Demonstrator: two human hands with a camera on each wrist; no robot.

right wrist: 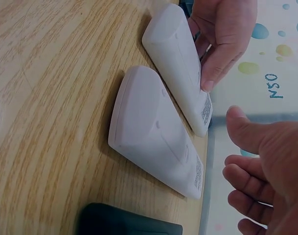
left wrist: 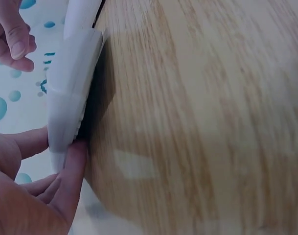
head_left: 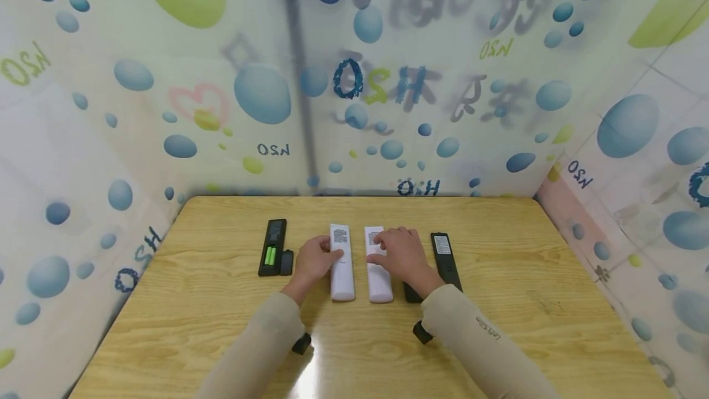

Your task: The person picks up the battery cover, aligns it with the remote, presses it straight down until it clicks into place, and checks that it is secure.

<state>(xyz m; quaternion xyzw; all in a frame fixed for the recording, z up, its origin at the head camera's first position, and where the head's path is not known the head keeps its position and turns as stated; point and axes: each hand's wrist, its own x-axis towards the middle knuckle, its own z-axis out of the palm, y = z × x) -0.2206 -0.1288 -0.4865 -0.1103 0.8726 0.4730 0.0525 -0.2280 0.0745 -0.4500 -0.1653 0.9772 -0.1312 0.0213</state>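
Two white remote controls lie back-side up near the middle of the table. My left hand (head_left: 316, 258) grips the left white remote (head_left: 342, 276), thumb on its back and fingers at its side edge; the left wrist view shows the fingers reaching its underside. Over the right white remote (head_left: 380, 285) hovers my right hand (head_left: 406, 255), fingers loosely bent. In the right wrist view a gap separates the right hand (right wrist: 271, 171) from that remote (right wrist: 156, 132), and nothing is in its fingers. Both white remotes have a printed label near the far end.
Farther left lies a black remote (head_left: 275, 231) with green batteries (head_left: 269, 255) exposed, its black cover (head_left: 286, 262) alongside. Another black remote (head_left: 447, 263) lies on the right, near a dark object (head_left: 411, 294) partly hidden by my right wrist. A patterned wall (head_left: 365, 165) borders the wooden table (head_left: 221, 306).
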